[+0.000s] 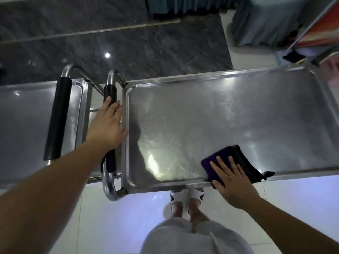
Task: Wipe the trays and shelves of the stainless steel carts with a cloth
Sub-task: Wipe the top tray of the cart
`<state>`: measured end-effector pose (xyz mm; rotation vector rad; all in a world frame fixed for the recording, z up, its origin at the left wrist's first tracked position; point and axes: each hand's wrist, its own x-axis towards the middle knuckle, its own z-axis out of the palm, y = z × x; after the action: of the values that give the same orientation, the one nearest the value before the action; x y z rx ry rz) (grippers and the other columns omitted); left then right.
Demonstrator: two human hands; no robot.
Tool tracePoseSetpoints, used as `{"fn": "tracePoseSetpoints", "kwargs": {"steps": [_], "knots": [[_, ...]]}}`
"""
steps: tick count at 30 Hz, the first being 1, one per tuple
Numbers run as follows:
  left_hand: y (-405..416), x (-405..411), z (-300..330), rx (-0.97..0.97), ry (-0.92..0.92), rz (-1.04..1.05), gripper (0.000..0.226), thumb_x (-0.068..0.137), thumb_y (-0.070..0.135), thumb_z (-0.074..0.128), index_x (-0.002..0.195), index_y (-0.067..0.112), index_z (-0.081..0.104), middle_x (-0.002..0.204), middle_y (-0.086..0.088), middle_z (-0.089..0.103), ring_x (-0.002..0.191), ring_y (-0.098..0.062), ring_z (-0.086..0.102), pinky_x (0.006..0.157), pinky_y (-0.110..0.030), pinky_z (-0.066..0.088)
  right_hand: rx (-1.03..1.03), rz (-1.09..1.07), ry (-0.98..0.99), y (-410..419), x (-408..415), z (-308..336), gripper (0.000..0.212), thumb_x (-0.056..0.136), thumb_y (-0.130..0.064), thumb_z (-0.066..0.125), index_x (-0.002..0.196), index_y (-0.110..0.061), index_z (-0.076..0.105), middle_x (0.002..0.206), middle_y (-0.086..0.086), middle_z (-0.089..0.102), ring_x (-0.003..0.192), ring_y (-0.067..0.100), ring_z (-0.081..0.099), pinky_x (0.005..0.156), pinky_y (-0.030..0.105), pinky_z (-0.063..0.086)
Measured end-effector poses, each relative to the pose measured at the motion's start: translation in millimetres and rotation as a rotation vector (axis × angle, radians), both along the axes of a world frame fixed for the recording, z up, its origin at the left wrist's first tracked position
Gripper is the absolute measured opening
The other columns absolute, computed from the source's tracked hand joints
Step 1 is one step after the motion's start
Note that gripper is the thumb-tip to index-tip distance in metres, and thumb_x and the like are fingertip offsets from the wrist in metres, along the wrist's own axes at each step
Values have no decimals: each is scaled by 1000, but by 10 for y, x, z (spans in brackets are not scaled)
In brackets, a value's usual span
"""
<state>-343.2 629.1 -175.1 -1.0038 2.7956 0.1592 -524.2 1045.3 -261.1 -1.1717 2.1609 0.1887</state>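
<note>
Top tray [211, 114]: stainless steel, rimmed, filled the centre and 3 o'clock part of the view; sheen streaked and patchy, with bright glare near the 6 o'clock rim.
Cloth [236, 162]: dark purple with black edging, folded, lay flat on the tray at about 5 o'clock, its near edge overhanging the front rim.
Right hand [232, 180]: lay palm down on the cloth, fingers straight and spread, pointing toward 11 o'clock; grip released, pressing rather than grasping.
Left hand [107, 123]: reached toward 12 o'clock onto the cart's black-sleeved handle [110, 99], just beside the tray's 9 o'clock rim; fingers extended along the sleeve, thumb against the tray's edge; resting there, with no visible curl round the bar.
Handle frame [108, 182]: bent steel tube, ran from the 7 o'clock corner of the tray up to its 11 o'clock corner.
Second cart [23, 125]: stood at 9 o'clock, just beside the first; similar steel tray, with its own black-sleeved handle [57, 120] facing the first cart's.
Floor [110, 43]: dark marbled stone at 12 o'clock, pale tiles at 6 o'clock.
Person: grey shorts [192, 239] and white sandals [187, 195] at 6 o'clock, feet partly beneath the tray's front rim.
</note>
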Motion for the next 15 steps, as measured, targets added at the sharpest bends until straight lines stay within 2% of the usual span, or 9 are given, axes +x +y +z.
{"fn": "tracePoseSetpoints", "kwargs": {"steps": [4, 7, 9, 13, 15], "knots": [[23, -38, -21, -41, -61, -15, 91, 92, 43, 66, 163, 18, 14, 170, -6, 17, 159, -26, -8, 127, -50, 15, 47, -1, -7, -50, -20, 44, 78, 85, -71, -7, 158, -45, -17, 164, -13, -28, 155, 27, -23, 126, 42, -6], [130, -90, 50, -113, -119, -34, 88, 97, 43, 59, 163, 17, 8, 170, -6, 17, 159, -29, -1, 128, -49, 10, 82, -20, -22, -102, 7, 77, 67, 105, -60, 21, 162, -41, -10, 169, -10, -21, 158, 29, -17, 127, 45, 1], [258, -102, 110, -128, -108, -44, 84, 99, 43, 54, 164, 16, 7, 171, -6, 16, 159, -27, 3, 128, -48, 7, 74, -38, -42, -114, 29, 99, 66, 108, -53, 28, 163, -39, -8, 171, -9, -18, 158, 31, -14, 127, 47, 3], [678, -191, 133, 11, -59, -44, 78, 101, 44, 52, 163, 19, 11, 170, -5, 17, 158, -25, 10, 129, -44, 9, 35, 12, 22, -123, 2, 151, 67, 108, -52, 29, 163, -38, -5, 172, -8, -13, 159, 31, -10, 127, 45, 9], [933, -277, 53, 114, -58, -47, 76, 102, 44, 51, 163, 20, 12, 170, -5, 17, 157, -25, 13, 128, -44, 14, 5, 69, 75, -80, -17, 133, 69, 105, -56, 27, 164, -36, -3, 172, -7, -12, 159, 30, -12, 127, 44, 5]]}}
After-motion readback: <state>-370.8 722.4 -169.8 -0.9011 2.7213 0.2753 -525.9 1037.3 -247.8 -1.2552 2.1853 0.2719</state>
